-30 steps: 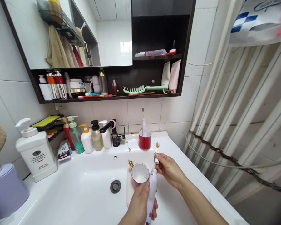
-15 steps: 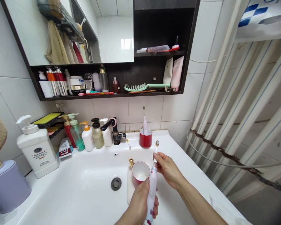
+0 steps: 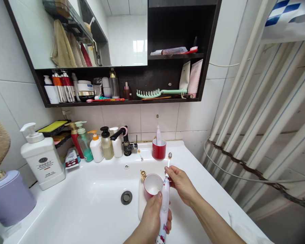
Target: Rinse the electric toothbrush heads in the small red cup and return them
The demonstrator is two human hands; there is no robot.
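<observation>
Standing at middle left of the frame is a white bottle (image 3: 44,162); nearer the centre come the drain (image 3: 126,197) and the tap (image 3: 127,145). At lower centre, the left hand (image 3: 151,217), beside a cup (image 3: 151,184), wraps around the toothbrush handle (image 3: 165,201), which points up the frame. Above it is the brush head (image 3: 169,156), pinched at the neck by the right hand (image 3: 181,184). The radiator (image 3: 286,113) fills the right side.

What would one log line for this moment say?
left hand: holds toothbrush handle | right hand: pinches brush head near handle's top | rear red cup: on sink ledge
</observation>
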